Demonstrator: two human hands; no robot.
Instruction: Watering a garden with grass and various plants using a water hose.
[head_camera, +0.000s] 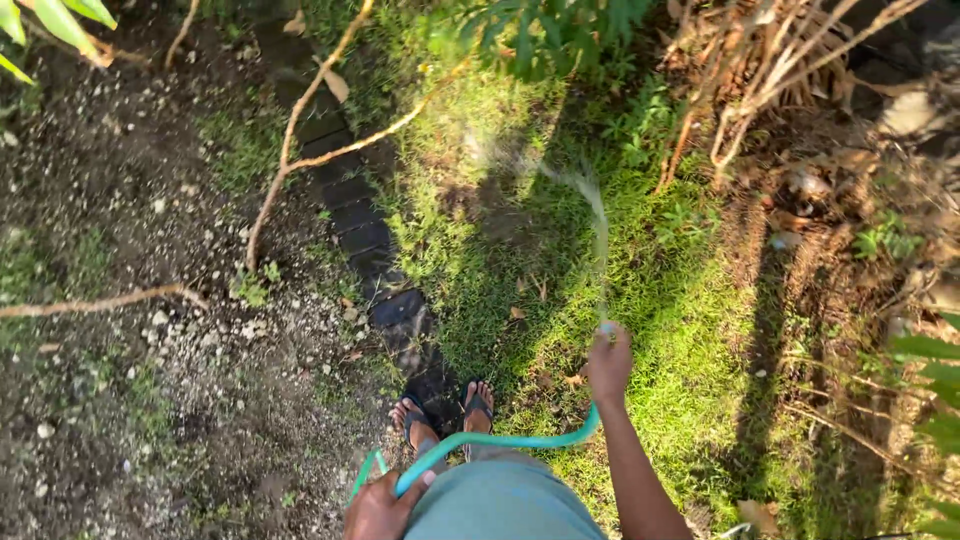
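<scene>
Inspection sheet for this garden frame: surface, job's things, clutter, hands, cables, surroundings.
Surface: sunlit green grass patch, bare gravelly soil at left.
Job's things: flexible teal garden hose, water spraying from its end onto the grass.
Clutter: dry brown fallen branches, dead leaves.
Hands: right hand grips the hose end; left hand holds the hose lower down.
Cables: nothing seen.
Surroundings: dark stone edging strip, sandalled feet, dry palm fronds.

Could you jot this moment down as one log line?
right hand grips hose end, spraying grass | left hand holds hose slack
</scene>
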